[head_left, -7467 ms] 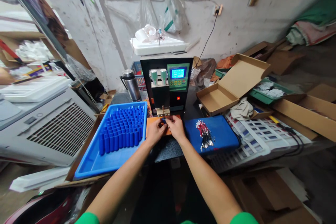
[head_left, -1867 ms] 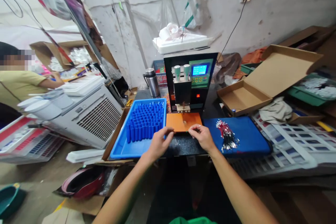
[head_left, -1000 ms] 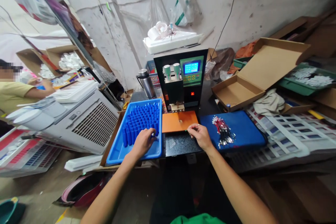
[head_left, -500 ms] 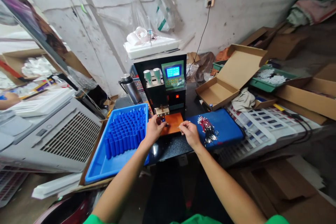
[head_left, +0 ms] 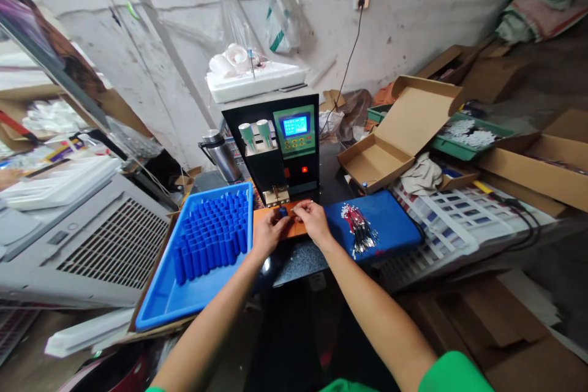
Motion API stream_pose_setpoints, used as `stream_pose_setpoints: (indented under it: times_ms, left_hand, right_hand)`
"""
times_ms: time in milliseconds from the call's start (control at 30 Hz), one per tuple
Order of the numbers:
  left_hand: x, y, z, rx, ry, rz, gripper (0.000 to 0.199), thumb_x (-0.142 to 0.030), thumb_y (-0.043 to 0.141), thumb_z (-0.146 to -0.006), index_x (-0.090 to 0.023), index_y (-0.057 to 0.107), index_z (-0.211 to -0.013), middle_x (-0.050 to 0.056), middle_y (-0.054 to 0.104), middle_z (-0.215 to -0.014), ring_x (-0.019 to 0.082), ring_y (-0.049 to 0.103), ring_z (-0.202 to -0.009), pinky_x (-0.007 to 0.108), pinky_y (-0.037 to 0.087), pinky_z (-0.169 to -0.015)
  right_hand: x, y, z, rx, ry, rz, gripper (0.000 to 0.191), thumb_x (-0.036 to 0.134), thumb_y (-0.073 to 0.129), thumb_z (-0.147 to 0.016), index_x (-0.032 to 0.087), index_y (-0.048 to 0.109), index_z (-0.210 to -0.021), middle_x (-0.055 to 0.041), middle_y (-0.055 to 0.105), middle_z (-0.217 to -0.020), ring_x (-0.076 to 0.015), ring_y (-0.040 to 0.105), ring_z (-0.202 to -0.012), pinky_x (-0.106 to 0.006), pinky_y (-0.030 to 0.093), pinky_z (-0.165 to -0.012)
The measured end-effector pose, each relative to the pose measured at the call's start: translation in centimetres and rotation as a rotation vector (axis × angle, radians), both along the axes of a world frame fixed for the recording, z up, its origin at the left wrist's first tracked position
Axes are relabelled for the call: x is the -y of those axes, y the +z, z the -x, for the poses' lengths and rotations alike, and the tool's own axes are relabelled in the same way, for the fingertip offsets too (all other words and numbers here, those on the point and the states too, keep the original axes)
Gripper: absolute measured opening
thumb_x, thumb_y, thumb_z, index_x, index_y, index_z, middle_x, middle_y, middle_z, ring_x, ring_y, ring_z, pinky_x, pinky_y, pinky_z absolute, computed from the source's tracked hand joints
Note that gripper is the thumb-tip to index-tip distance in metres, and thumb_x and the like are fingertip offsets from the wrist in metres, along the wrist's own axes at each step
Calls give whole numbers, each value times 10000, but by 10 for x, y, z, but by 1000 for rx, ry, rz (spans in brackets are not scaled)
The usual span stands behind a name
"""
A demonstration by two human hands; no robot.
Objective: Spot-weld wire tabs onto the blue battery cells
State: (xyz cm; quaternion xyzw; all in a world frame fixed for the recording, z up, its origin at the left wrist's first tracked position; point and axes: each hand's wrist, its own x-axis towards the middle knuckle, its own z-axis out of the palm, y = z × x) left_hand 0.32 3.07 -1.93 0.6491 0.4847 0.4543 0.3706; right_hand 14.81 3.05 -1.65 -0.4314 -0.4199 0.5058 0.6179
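A black machine (head_left: 303, 187) with a lit blue screen stands in front of me, an orange plate (head_left: 294, 229) at its foot. My left hand (head_left: 270, 229) is closed on a small blue cylinder (head_left: 283, 212) under the machine's metal tips. Just right of it, my right hand (head_left: 312, 219) pinches something too small to make out, its fingertips close to the cylinder. On the left, a blue tray (head_left: 184, 303) holds several upright blue cylinders (head_left: 214, 245). Red and black wires (head_left: 361, 229) lie in a bunch on a blue mat (head_left: 395, 226) at the right.
A steel flask (head_left: 221, 156) stands behind the blue tray. Right of the machine are an open cardboard box (head_left: 379, 162), a grey cloth (head_left: 421, 176) and white plastic crates (head_left: 436, 220). A grey slatted unit (head_left: 110, 245) is at the left.
My right hand has moved left, from the orange plate's right edge to beside my left hand. My left hand stays under the machine's tips. The whole view has shifted slightly.
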Motion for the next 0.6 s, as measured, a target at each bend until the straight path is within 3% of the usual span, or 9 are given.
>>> stream_pose_setpoints:
  times_ms: [167,600]
  left_hand:
    - [3,-2,-2,74,1,0,301,-372,662,-793,-149,696,-992,63,751,-918,203,686,-845,330,542,-809]
    - [2,-8,0,102,27,15,377,-382,665,-784,-140,694,-1071,67,748,-947,207,680,-848,322,533,-800]
  right_hand:
    - [-12,-2,10,10,21,17,163,352,642,-682,193,608,-681,19,584,-586,-151,551,-569,-259,438,-568]
    - [-21,-12,15,295,-1,-67,135,324,631,-754,204,693,-758,-28,719,-749,-206,657,-731,-291,499,-681]
